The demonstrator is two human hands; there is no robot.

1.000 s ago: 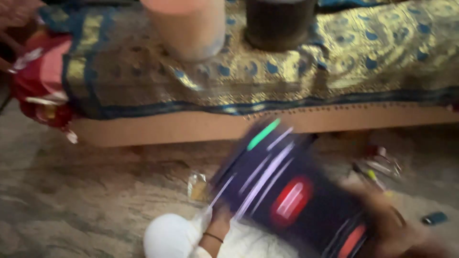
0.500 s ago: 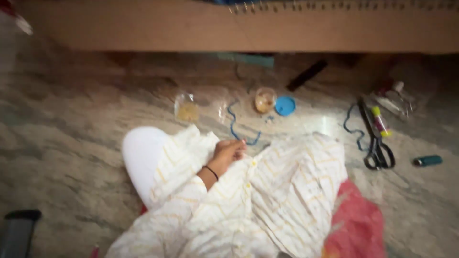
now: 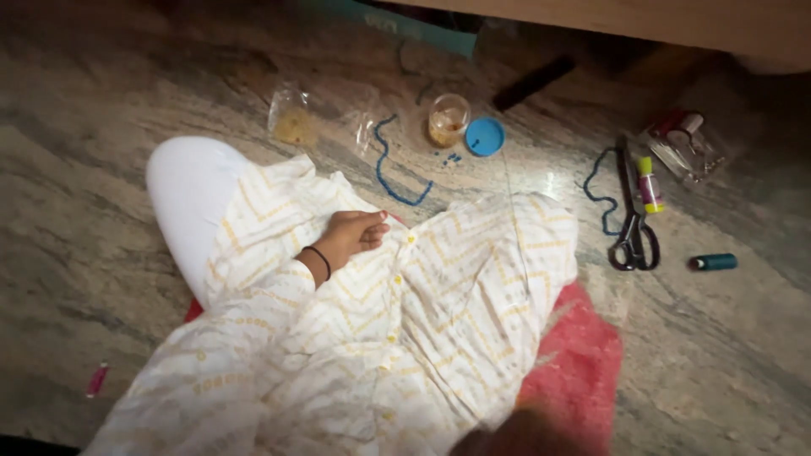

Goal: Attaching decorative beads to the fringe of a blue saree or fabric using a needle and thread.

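Fingers of the left hand (image 3: 351, 235) curl loosely — holding nothing — on white cloth (image 3: 439, 295).

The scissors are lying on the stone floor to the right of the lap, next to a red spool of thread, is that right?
Not quite. The head view shows the scissors on the stone floor right of the lap, but the spool of thread beside them is teal, not red.

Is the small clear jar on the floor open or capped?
Open: the small clear jar stands upright, its blue lid lying beside it on the floor.
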